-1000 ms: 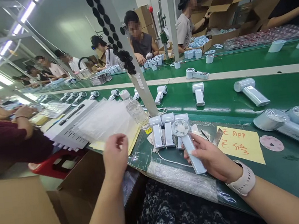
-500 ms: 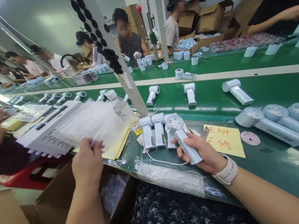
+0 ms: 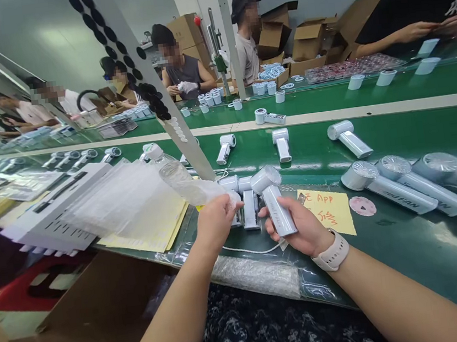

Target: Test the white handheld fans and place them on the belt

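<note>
**Light blue fan in the right hand, clear bag in the left**

Closest in, a flattened strip of bubble wrap (image 3: 258, 277) lies along the near edge of the green surface (image 3: 405, 252). Just above it, the left hand (image 3: 213, 225) pinches the end of a translucent plastic bag (image 3: 200, 190) between thumb and fingers, the bag stretching leftward. The right hand (image 3: 306, 228), a pale watch (image 3: 330, 250) on its wrist, grips a light blue handheld fan (image 3: 279, 209) by the lettered handle, holding it raised over the surface with its round head upward.

Left of the hands, more clear bags (image 3: 119, 198) lie partly over yellow sheets (image 3: 173, 228), next to a white slotted case (image 3: 50, 215). Just behind the hands are more fans (image 3: 250, 210), close together, and a tilted clear bottle (image 3: 165, 165). To the right come a yellow note (image 3: 336, 213) with red handwriting, a round pink sticker (image 3: 363, 206) and a row of lettered fans (image 3: 401, 191).

Beyond runs a green belt (image 3: 313, 152) carrying fans spaced apart. Across it stand pale blue cups (image 3: 356, 82), then co-workers (image 3: 189, 70) and open cardboard boxes (image 3: 308, 39).
</note>
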`<state>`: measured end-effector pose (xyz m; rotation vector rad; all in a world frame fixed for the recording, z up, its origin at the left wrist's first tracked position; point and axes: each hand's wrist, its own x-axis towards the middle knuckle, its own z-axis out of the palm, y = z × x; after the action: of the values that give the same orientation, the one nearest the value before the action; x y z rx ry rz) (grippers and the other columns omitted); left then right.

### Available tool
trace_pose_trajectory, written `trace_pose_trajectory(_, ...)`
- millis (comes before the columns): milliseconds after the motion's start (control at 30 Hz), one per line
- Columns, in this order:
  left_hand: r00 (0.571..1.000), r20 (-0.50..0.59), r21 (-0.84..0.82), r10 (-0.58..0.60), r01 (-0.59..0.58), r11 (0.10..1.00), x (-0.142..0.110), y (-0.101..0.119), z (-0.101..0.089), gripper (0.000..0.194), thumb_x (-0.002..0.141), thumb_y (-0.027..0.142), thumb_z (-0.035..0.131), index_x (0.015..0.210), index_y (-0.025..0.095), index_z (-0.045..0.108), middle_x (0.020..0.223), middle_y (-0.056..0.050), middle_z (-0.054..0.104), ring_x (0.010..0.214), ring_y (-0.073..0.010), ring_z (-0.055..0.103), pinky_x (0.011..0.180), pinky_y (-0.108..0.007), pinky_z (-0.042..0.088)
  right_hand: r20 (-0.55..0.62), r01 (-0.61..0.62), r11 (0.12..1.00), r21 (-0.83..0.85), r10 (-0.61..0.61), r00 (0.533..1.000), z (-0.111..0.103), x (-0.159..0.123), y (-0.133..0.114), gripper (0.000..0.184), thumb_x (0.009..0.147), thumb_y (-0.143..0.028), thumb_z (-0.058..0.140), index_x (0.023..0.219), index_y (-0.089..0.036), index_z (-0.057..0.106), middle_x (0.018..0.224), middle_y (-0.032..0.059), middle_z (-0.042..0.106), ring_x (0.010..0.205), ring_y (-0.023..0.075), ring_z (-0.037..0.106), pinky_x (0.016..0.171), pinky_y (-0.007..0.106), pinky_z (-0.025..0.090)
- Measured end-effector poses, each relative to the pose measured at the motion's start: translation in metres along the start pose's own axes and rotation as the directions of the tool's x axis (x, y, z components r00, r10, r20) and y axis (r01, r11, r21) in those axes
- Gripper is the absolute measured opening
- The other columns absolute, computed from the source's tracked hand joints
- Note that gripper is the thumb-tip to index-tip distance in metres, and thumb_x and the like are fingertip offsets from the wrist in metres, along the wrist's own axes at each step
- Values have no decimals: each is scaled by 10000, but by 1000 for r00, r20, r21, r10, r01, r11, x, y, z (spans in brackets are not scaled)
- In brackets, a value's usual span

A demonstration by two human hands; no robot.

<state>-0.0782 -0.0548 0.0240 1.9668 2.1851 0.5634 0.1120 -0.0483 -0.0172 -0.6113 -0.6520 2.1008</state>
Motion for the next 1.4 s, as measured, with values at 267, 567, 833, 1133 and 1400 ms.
trace_pose_trajectory(267, 968, 187, -276, 168, -112, 955, 3, 4, 1, 222, 854, 197, 510, 1074, 210, 541, 704, 49, 510, 643, -151, 523, 645, -269, 404, 23, 22, 998, -61, -21, 1000, 2, -1, -1, 245, 833, -393, 691, 825, -176, 578, 666, 13, 661, 465, 113, 559, 407, 227, 479)
trace_pose_trajectory(567, 956, -67, 128, 286, -276, 953, -1, 8, -5, 247, 972, 291, 419, 860, 193, 616, 938, -79, 620, 863, -211, 598, 779, -315, 463, -37, 48, 996, -81, -51, 998, 0, 1, 3, 227, 789, -340, 728, 822, -182, 568, 767, 6, 669, 501, 105, 583, 404, 218, 498)
trace_pose_trajectory(833, 975, 163, -190, 151, -119, 975, 13, 24, 1, 189, 899, 215, 514, 822, 202, 686, 906, -69, 724, 888, -234, 638, 820, -330, 447, 138, 200, 942, -269, -167, 976, 5, -7, -8, 336, 795, -396, 748, 953, -202, 525, 724, -17, 651, 442, 94, 559, 381, 203, 453)
trace_pose_trajectory(1133, 951, 308, -669, 10, 209, 713, 39, 1, 19, 233, 768, 286, 549, 878, 133, 684, 556, 14, 494, 427, -104, 407, 412, -230, 329, 161, 210, 456, -865, -143, 976, -4, -3, -19, 202, 904, -373, 576, 1006, -200, 597, 833, 45, 668, 730, 230, 649, 665, 371, 514)
trace_pose_trajectory(1400, 978, -32, -359, 204, -202, 911, 24, 13, -8, 416, 887, 203, 450, 1258, 238, 635, 874, -26, 687, 771, -155, 611, 680, -260, 490, 73, 80, 28, -996, -187, 980, 10, -8, -18, 351, 937, -300, 538, 1266, -203, 606, 1098, 108, 721, 1000, 292, 655, 816, 369, 453)
